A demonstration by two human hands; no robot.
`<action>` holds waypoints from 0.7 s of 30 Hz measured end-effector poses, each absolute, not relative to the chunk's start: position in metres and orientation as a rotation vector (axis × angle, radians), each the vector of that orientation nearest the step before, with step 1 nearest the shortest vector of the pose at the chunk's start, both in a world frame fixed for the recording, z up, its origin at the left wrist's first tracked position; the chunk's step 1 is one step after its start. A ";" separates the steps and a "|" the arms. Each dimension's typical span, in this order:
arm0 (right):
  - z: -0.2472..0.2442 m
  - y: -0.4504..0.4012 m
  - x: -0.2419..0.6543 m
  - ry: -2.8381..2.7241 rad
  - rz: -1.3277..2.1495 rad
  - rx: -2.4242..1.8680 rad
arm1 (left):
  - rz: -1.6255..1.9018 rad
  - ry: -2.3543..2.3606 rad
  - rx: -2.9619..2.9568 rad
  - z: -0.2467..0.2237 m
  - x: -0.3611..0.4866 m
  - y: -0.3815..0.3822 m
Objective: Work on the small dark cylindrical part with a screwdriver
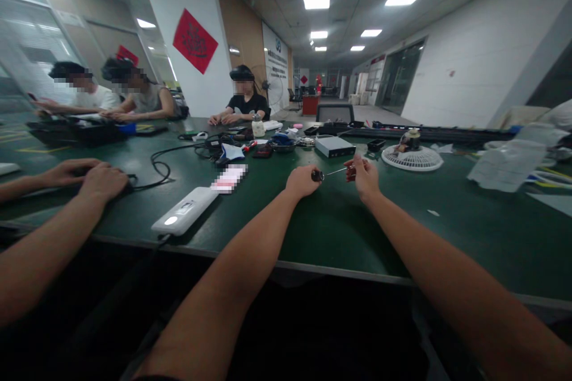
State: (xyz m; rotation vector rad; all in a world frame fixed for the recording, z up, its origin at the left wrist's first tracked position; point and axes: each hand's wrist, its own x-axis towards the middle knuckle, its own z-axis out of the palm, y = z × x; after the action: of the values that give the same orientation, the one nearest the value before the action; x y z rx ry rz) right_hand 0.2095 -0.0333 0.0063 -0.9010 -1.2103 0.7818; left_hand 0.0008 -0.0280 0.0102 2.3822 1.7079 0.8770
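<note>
Over the green table (330,220), my left hand (302,181) is closed around a small dark round part (317,175) whose end faces right. In my right hand (367,178) is a screwdriver (336,171) with a reddish handle. Its thin metal shaft points left, and the tip is at or very near the dark part; I cannot tell whether it touches. My left fingers hide most of that part. Just behind both hands lies a grey metal box (334,147). A white fan grille (413,158) with a motor on it lies behind and to the right.
A white power strip-like device (185,212) with a cable lies left of my forearm. Another person's hands (100,181) work at the far left. Black cables (163,169), a small black tray (376,144) and clear plastic bags (504,158) lie around. Several people sit across the table.
</note>
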 end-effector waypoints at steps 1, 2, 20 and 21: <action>0.006 -0.033 0.210 -1.208 0.786 -0.901 | 0.881 1.708 2.383 0.010 0.001 -0.028; 0.006 -0.033 0.210 -1.213 0.798 -0.899 | 0.883 1.706 2.385 0.010 0.000 -0.028; 0.002 -0.032 0.207 -1.318 0.902 -0.884 | 0.865 1.680 2.393 0.013 0.002 -0.032; 0.002 -0.032 0.207 -1.317 0.893 -0.891 | 0.864 1.679 2.395 0.013 0.002 -0.032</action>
State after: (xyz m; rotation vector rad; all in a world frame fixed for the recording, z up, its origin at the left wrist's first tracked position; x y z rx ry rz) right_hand 0.2068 -0.0315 0.0015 -0.8907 -1.3166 0.8933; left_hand 0.0017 -0.0316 0.0127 2.3948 1.6791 0.8643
